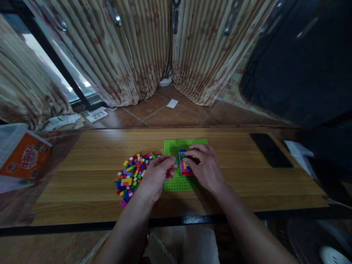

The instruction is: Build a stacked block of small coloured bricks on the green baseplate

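A small build of colourful toy bricks (pixel 184 171) stands on the green studded baseplate (pixel 176 185), with blue, pink, yellow and red pieces showing. My right hand (pixel 206 165) reaches over it from the right, thumb and fingers curled onto its top and partly hiding it. Just left of the build, my left hand (pixel 158 174) is closed in a pinch above the plate's left side. A tiny greenish bit shows at its fingertips, apparently a toy brick. Beside that hand lies a pile of loose toy bricks (pixel 133 170) in many colours, partly covered by the hand and forearm.
The wooden table (pixel 90 176) has a dark front edge. A black phone-like slab (pixel 271 149) lies at its right. To the left is a clear plastic container with an orange label (pixel 26 157). Striped curtains (pixel 132 55) hang behind, and papers (pixel 64 121) lie beyond the table.
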Demonstrator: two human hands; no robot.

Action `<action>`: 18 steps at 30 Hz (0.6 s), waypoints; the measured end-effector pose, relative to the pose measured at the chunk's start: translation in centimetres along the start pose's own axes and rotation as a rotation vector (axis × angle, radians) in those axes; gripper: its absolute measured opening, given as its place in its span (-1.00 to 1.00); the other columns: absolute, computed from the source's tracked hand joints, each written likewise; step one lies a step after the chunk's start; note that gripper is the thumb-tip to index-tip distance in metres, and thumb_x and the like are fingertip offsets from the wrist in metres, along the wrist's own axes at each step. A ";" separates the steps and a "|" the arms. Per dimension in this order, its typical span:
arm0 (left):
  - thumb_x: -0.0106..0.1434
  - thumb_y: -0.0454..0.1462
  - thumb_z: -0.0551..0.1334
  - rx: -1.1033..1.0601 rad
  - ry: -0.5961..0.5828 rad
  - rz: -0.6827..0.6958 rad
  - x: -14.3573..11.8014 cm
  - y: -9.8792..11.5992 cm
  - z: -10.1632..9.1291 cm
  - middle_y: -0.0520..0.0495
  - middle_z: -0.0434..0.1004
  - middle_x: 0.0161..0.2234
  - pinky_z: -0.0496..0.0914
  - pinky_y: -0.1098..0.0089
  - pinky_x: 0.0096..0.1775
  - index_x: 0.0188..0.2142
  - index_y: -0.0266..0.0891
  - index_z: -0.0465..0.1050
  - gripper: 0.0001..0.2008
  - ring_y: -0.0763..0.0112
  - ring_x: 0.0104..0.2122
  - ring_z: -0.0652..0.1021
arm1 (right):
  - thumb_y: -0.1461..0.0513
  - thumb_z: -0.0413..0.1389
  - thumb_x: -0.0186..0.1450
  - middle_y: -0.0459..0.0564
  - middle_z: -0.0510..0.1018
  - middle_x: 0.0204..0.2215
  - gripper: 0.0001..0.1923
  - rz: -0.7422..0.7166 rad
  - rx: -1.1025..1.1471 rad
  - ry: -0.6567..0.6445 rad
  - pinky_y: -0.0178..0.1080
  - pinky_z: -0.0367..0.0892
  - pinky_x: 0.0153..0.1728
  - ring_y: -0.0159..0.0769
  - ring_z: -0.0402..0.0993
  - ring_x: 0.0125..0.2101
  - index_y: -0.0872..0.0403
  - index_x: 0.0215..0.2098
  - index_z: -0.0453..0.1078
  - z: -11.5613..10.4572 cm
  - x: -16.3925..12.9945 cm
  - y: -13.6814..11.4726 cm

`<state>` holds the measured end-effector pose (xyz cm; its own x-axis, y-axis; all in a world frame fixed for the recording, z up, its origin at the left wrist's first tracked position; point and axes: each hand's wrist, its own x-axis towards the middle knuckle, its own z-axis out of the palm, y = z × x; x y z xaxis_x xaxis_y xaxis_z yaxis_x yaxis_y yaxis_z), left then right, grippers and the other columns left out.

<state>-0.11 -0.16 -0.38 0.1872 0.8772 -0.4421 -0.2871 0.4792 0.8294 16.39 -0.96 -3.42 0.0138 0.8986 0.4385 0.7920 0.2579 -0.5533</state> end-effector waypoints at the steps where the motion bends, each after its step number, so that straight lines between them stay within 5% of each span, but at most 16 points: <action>1: -0.02 -0.21 0.39 0.010 0.003 0.003 0.0 0.0 0.0 0.07 0.47 -0.54 0.16 0.53 -0.56 -0.47 -0.28 0.42 -0.79 0.63 -0.63 0.35 | 0.23 0.22 0.27 0.03 0.56 -0.18 -0.89 -0.019 -0.003 -0.003 -0.01 0.33 -0.02 -0.10 0.38 -0.09 0.00 -0.25 0.60 0.0 0.0 0.1; 9: 0.01 -0.16 0.40 0.092 -0.039 0.057 0.2 -0.4 -0.1 0.04 0.48 -0.53 0.17 0.54 -0.58 -0.45 -0.30 0.43 -0.73 0.61 -0.62 0.37 | 0.23 0.09 0.37 0.04 0.57 -0.22 -0.81 -0.079 -0.016 0.036 -0.07 0.32 -0.04 -0.14 0.39 -0.13 0.05 -0.33 0.54 0.3 0.4 -0.5; 13: 0.03 -0.17 0.38 0.142 -0.036 0.088 0.3 -0.5 -0.3 0.04 0.49 -0.52 0.17 0.56 -0.57 -0.37 -0.31 0.47 -0.74 0.62 -0.61 0.36 | 0.21 0.04 0.39 0.03 0.56 -0.29 -0.79 0.005 0.080 0.140 -0.14 0.35 -0.11 -0.19 0.43 -0.18 0.06 -0.35 0.47 -0.8 0.7 -0.5; 18: 0.08 -0.19 0.33 0.195 -0.031 0.101 0.4 -0.5 -0.4 0.04 0.50 -0.51 0.17 0.55 -0.56 -0.24 -0.32 0.51 -0.72 0.61 -0.61 0.37 | 0.10 0.04 0.37 -0.12 0.49 -0.54 -0.78 0.243 0.271 0.136 -0.30 0.31 -0.49 -0.37 0.40 -0.56 0.05 -0.32 0.43 -2.2 0.2 0.7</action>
<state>-0.27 -0.03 -1.10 0.1968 0.9177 -0.3451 -0.1190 0.3718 0.9207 18.28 -1.39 -2.15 0.2766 0.8946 0.3510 0.5656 0.1437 -0.8121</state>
